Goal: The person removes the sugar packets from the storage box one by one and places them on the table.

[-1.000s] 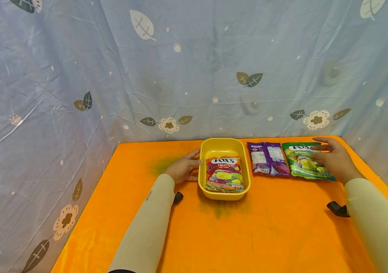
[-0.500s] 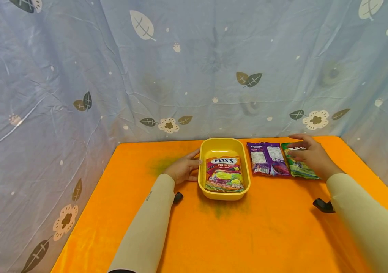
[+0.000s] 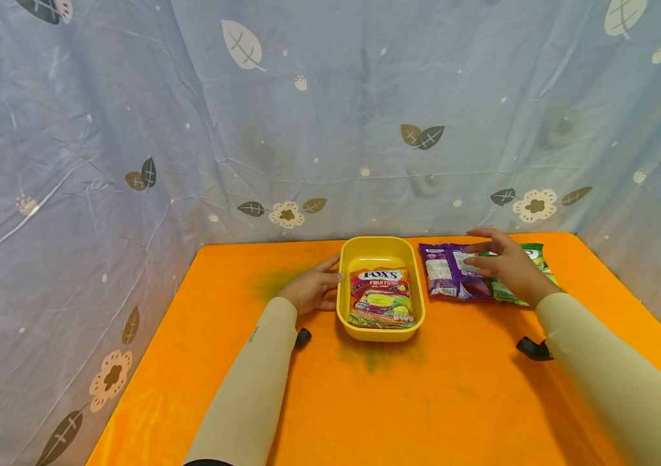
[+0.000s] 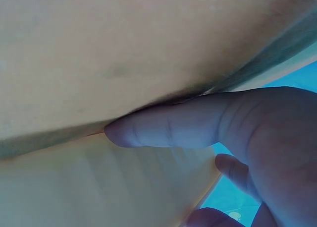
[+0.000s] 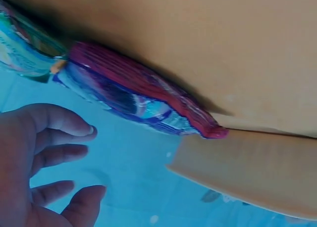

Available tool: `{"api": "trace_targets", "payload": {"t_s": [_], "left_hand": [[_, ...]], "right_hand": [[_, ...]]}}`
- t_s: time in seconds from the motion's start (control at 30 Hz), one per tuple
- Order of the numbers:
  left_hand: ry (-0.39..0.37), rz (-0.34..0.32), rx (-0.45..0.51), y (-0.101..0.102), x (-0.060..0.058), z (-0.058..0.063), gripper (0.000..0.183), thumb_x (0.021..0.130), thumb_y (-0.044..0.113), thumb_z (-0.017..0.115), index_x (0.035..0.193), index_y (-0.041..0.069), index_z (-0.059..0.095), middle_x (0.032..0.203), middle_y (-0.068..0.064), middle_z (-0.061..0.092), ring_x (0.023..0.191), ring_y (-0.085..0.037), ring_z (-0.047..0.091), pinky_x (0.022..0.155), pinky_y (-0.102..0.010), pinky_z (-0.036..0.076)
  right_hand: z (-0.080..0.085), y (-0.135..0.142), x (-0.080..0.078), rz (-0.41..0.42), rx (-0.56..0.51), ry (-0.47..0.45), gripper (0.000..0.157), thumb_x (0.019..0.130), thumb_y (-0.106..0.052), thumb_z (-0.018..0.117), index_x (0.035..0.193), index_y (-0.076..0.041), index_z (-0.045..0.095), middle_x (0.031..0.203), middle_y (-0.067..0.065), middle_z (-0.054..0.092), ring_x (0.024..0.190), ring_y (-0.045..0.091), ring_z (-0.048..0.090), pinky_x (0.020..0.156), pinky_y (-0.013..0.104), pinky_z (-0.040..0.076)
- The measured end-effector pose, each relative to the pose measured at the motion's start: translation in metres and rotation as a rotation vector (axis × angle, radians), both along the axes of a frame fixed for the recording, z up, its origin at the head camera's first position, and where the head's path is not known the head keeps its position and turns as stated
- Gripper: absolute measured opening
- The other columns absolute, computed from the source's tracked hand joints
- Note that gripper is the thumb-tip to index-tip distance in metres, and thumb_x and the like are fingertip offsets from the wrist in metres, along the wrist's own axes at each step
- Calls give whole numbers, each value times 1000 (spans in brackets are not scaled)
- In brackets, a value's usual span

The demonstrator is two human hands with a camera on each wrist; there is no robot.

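Observation:
A yellow plastic tub [image 3: 379, 335] stands on the orange-covered table in the head view. Inside it lies a red and green FOX'S fruits candy bag [image 3: 381, 299]. My left hand [image 3: 310, 289] touches the tub's left wall, its fingers extended along the side, as the left wrist view also shows. My right hand [image 3: 508, 266] hovers over the other bags with fingers spread and nothing between them. Beneath its fingertips lies a purple candy bag [image 3: 440, 275], printed back side up. A green candy bag [image 3: 534, 254] beside it is partly hidden by the hand.
Orange cloth covers the table [image 3: 412, 401]. A pale blue curtain [image 3: 342, 129] with leaf and flower prints hangs right behind the table's back edge and along both sides. The purple bag lies close to the tub's right wall.
My right hand has moved left, from over the green bag to over the purple bag's right part. The left hand and the tub stay where they were.

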State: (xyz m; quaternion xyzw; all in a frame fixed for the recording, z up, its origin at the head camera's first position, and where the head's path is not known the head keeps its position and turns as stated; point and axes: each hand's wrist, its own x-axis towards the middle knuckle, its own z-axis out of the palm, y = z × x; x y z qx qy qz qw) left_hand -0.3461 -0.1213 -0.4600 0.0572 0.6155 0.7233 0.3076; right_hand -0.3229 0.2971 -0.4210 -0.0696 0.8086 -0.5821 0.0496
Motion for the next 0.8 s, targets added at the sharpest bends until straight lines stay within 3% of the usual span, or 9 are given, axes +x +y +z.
{"api": "trace_targets", "payload": {"t_s": [0.3,0.57,0.8], "left_hand": [[7,-11,5,-1,1,2,63,99,20,52,152,37,23,147,-9,40,124,-26,48,83,-53,50],[-7,8,-20,-1,0,1,63,98,21,54,151,38,25,146,-7,42,123,-24,50,83,-52,50],[-2,9,-17,0,0,0,64,98,20,53,152,38,24,148,-6,38,126,-24,46,83,-53,49]], "right_hand": [[9,-24,1,45,-25,19,63,89,-38,66,144,-29,37,137,17,44,116,37,53,91,48,46],[15,-51,4,81,-116,-28,60,91,-20,68,143,-25,39,139,19,42,117,40,51,91,47,46],[17,-69,7,98,-121,-44,65,87,-28,71,143,-25,39,140,15,42,117,37,52,91,50,45]]}}
